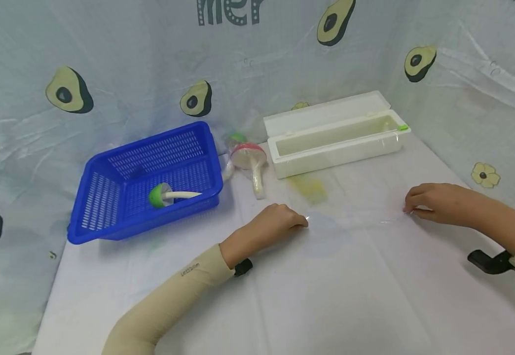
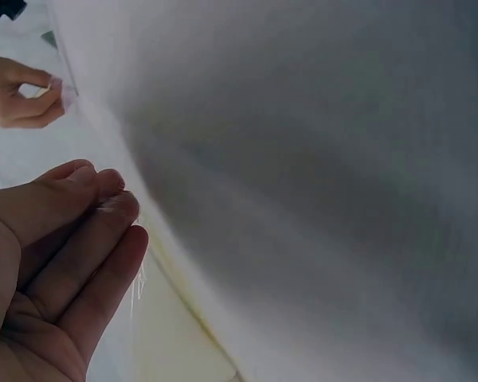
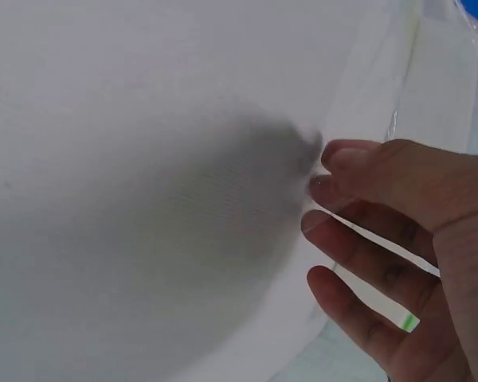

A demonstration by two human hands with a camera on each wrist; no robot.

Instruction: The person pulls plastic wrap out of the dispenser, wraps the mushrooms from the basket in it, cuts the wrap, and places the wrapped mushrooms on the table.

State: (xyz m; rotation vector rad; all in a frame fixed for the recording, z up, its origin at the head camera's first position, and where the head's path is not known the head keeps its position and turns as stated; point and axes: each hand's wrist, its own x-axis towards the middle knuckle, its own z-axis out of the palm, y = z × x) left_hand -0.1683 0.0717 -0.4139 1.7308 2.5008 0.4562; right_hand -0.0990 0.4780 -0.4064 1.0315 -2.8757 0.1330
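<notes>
A thin sheet of clear plastic film (image 1: 386,222), seen mainly by its glints, spans the space between my two hands above the white-covered table. My left hand (image 1: 275,224) pinches one side of it between thumb and fingertips, in front of the red-rimmed piece. At the other side, my right hand (image 1: 444,203) pinches the film with thumb and forefinger. In the right wrist view its other fingers (image 3: 358,314) are spread apart. Shiny creases of film show by the left fingertips (image 2: 127,205) in the left wrist view.
Back left, a blue basket (image 1: 151,224) holds a green-capped piece (image 1: 157,195) with a white handle. Next to it lies a red-rimmed, white-handled piece (image 1: 248,157) in clear wrapping. A long white box (image 1: 337,158) stands at the back, lid up, against the avocado-print curtain (image 1: 128,64).
</notes>
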